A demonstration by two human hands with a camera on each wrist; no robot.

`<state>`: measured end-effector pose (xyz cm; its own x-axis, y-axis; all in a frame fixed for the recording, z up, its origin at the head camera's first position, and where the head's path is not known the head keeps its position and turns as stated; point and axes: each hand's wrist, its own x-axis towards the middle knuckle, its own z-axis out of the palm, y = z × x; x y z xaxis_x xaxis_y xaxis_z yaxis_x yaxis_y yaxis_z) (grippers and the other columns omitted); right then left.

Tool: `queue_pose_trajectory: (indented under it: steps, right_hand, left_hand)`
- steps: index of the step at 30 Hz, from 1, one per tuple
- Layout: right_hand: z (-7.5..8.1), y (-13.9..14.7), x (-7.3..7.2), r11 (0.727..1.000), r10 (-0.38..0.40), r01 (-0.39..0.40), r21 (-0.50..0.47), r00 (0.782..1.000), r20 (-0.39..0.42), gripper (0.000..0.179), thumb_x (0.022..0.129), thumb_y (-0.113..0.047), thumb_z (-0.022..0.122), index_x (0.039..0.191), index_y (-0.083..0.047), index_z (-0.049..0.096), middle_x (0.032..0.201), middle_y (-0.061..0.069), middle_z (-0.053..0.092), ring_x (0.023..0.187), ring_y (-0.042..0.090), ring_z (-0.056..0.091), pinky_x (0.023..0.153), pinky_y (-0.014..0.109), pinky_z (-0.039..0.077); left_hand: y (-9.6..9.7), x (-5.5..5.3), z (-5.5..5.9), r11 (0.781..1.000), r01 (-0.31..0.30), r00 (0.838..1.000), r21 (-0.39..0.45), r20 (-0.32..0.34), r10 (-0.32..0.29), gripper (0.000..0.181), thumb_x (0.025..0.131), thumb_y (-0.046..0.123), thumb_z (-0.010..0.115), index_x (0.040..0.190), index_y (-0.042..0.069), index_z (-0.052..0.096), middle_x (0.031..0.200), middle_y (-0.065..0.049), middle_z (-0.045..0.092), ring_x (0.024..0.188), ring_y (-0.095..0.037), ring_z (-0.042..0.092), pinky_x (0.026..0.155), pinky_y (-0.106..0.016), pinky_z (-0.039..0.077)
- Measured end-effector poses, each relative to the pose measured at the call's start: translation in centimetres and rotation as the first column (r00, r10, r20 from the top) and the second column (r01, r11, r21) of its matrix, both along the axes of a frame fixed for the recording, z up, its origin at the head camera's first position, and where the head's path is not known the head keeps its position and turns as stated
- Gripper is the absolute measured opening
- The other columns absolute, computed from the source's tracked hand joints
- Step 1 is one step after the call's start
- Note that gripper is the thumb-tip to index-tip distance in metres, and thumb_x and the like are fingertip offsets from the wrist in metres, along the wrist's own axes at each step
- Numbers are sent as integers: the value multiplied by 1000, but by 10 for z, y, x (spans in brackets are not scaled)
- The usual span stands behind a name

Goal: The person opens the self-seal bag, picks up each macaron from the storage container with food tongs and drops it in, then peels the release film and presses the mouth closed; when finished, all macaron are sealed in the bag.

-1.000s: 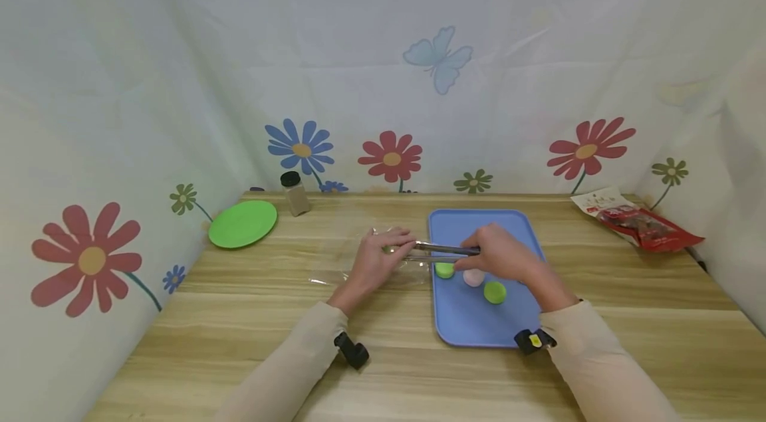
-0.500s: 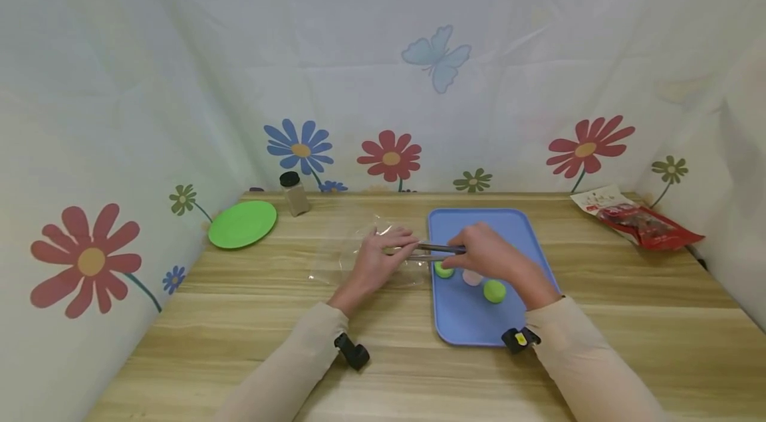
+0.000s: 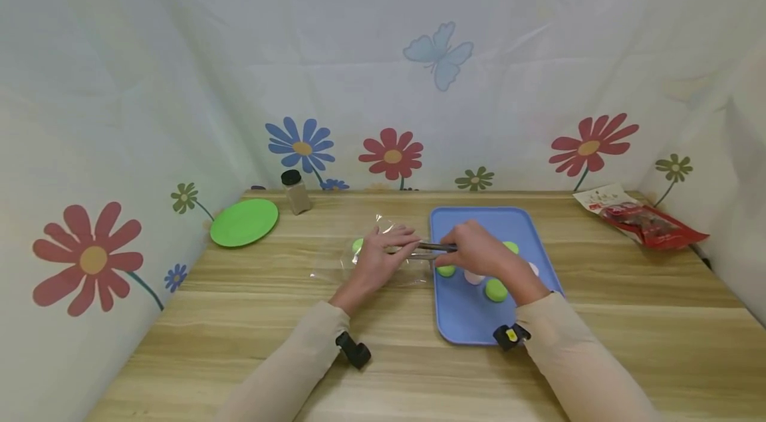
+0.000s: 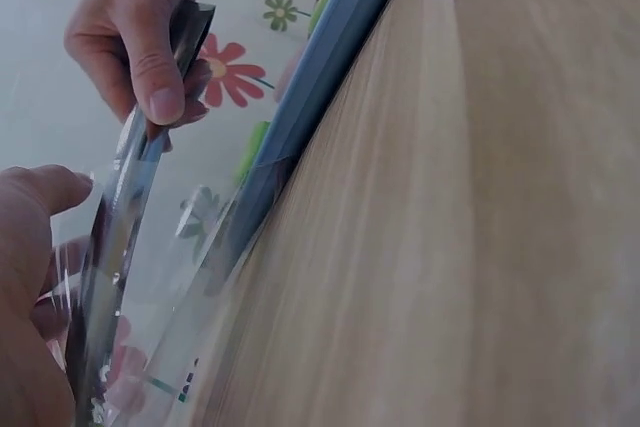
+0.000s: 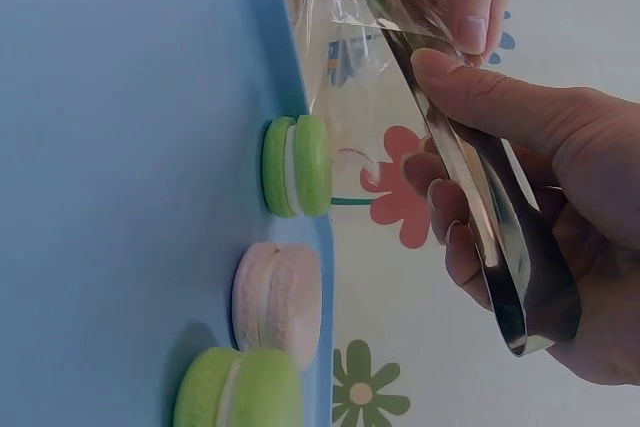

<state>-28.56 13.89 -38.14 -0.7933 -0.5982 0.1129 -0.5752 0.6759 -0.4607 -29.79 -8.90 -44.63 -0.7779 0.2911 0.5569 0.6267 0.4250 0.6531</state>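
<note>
My right hand [image 3: 479, 250] grips metal tongs [image 5: 480, 187] near their bent end, above the left side of a blue tray [image 3: 473, 329]. The tongs reach left into a clear plastic bag [image 3: 326, 269]. My left hand [image 3: 377, 262] holds the bag by its mouth, around the tongs. A green macaron [image 3: 357, 245] shows through the bag, left of my left hand. On the tray sit a green macaron [image 5: 297, 167], a pink macaron [image 5: 277, 302] and another green macaron [image 5: 240, 392]. My right hand and forearm partly hide more macarons. The tong tips are hidden in the head view.
A green plate [image 3: 244, 222] and a jar with a black lid [image 3: 296, 193] stand at the back left of the wooden table [image 3: 383, 375]. A red and white snack packet [image 3: 640, 217] lies at the back right. A flowered curtain hangs behind.
My right hand has moved left, pushing the tongs deeper into the bag. A green macaron now shows left of my left hand, which has stayed almost still.
</note>
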Motion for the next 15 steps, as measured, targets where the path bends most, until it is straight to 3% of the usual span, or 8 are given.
queue_pose_trajectory:
  steps: [5,10,15]
  right_hand:
    - [-1,2,-2,1000,8,-8,-24,1000,-1,17,86,-24,81,91,-8,79,65,-1,66,55,8,48,50,24,39]
    - [-3,0,-4,1000,11,-11,-21,999,-35,24,86,-27,81,96,-5,80,67,-4,66,57,7,50,51,23,42]
    - [-6,-6,-5,1000,-9,9,10,999,-35,22,86,-27,80,91,-7,79,62,-4,62,55,8,50,51,23,42]
  left_hand:
    - [0,-1,-1,1000,-4,1000,15,2,4,18,92,20,75,108,12,79,119,-12,71,122,-25,62,116,-66,17]
    - [2,-1,0,998,37,999,58,-6,-36,19,91,18,75,108,10,79,118,-11,71,122,-30,61,117,-64,17]
    - [2,1,2,996,54,999,76,-13,-53,20,92,18,75,109,9,79,118,-10,72,122,-28,61,117,-63,16]
